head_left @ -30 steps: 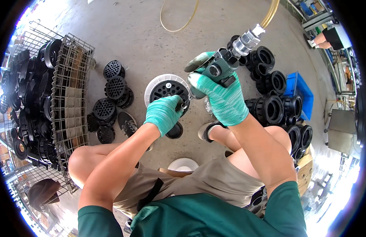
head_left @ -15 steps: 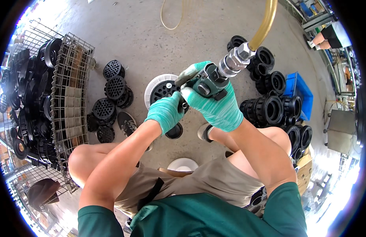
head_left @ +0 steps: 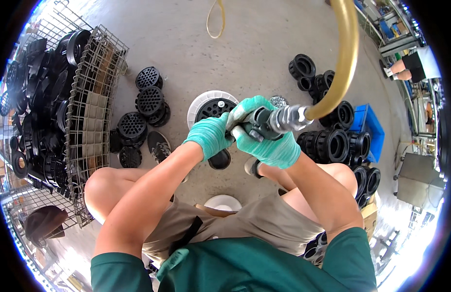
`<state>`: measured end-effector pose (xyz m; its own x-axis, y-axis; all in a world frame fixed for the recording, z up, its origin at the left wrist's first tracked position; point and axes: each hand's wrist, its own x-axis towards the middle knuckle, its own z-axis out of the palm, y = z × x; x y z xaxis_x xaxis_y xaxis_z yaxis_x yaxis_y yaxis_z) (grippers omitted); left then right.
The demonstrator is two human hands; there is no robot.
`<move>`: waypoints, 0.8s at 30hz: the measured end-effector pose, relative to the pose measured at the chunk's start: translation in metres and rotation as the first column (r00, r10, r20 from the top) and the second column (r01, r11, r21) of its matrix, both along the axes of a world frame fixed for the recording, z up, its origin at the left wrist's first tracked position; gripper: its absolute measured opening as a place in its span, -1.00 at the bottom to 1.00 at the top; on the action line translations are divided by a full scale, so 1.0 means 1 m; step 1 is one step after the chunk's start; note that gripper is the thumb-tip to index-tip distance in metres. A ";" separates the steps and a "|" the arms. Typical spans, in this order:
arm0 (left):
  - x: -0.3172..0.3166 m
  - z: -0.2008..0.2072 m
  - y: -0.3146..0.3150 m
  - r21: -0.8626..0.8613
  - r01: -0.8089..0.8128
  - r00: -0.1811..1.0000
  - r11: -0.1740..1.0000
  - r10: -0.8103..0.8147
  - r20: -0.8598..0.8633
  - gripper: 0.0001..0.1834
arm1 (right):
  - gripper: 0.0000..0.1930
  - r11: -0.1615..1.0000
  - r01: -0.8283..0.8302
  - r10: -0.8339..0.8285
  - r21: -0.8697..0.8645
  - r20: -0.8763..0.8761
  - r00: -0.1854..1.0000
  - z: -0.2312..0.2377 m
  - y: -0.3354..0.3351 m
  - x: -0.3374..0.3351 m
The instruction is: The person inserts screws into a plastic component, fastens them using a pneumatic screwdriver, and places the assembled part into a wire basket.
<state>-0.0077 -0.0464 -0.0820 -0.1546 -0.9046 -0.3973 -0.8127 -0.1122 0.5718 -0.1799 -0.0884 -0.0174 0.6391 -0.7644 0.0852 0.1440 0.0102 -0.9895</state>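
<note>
Dark green power tool (head_left: 264,127) raised in front of bent knees, just right of a black slotted disc (head_left: 210,111). Right hand (head_left: 271,148), in a pale green glove, wrapped around the tool's body, fingers curled and closed on it. Left hand (head_left: 210,136), gloved to match, drawn in against the front end of the tool, fingers bent and pressed together; cannot tell exactly what between them, the tips being hidden. Silver coupling (head_left: 289,119) at the tool's rear, pointing to the right, joined to a yellow hose (head_left: 349,53) arching up and out of view. Around the slotted disc, a white rim (head_left: 192,109); near its middle, a small pale round piece (head_left: 221,103); over its lower edge, the left glove. Below the hands, a black round piece (head_left: 219,160) on the concrete floor (head_left: 196,58). To the left, black grated covers (head_left: 149,100) clustered near a dark shoe (head_left: 158,146), and beyond them a wire basket (head_left: 91,109) piled with black parts (head_left: 43,102). To the right, stacked black rings (head_left: 336,144) beside a blue crate (head_left: 375,130). Farther off, at upper right, another person (head_left: 411,68), in view only in part, in dark shorts and white socks.
</note>
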 end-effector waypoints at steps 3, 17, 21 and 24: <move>0.001 -0.004 0.003 -0.023 -0.015 0.996 1.000 0.013 -0.085 -0.45 | -0.59 0.991 0.002 -0.014 -0.135 -0.084 0.996 0.005 0.000 -0.001; 0.016 0.032 -0.005 0.662 -0.343 0.205 0.667 0.741 -0.640 -0.71 | -0.67 0.969 0.220 -0.204 0.116 -0.133 0.970 0.081 -0.027 -0.011; 0.015 0.070 -0.002 0.673 -0.134 -0.199 0.727 0.646 -0.737 -0.62 | -0.64 0.982 0.188 -0.172 0.032 -0.268 0.948 0.058 -0.024 -0.013; 0.015 0.075 0.001 0.684 -0.159 -0.216 0.712 0.651 -0.728 -0.63 | -0.54 0.983 -0.057 -0.054 -0.173 -0.576 0.816 0.046 -0.019 -0.009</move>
